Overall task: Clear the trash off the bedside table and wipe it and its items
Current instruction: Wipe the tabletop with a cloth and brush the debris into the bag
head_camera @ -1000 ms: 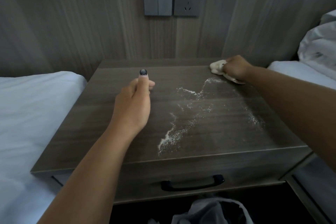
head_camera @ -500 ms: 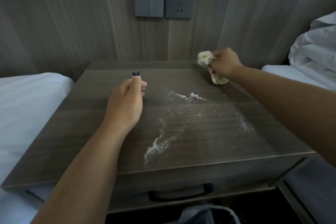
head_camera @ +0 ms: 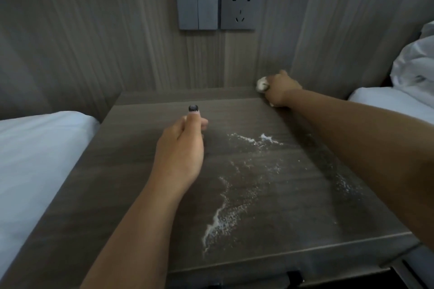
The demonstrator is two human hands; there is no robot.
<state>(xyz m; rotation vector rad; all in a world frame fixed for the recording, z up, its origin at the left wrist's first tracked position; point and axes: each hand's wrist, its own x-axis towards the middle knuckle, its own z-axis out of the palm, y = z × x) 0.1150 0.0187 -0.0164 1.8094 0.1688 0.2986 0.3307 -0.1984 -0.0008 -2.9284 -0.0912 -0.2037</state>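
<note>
Bedside table [head_camera: 131, 185] top is mostly open: the whole left half is bare. White powder smears [head_camera: 237, 185] cover the middle-right. Wall panel [head_camera: 117, 49] blocks the back, beds [head_camera: 35, 148] hem both sides. Front edge is open.

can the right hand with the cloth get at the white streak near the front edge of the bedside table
Probably yes. The right hand grips the cloth at the far right corner of the bedside table, and nothing stands between it and the white streak.

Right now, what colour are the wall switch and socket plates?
Grey, clearest in the head view: switch and socket.
</note>
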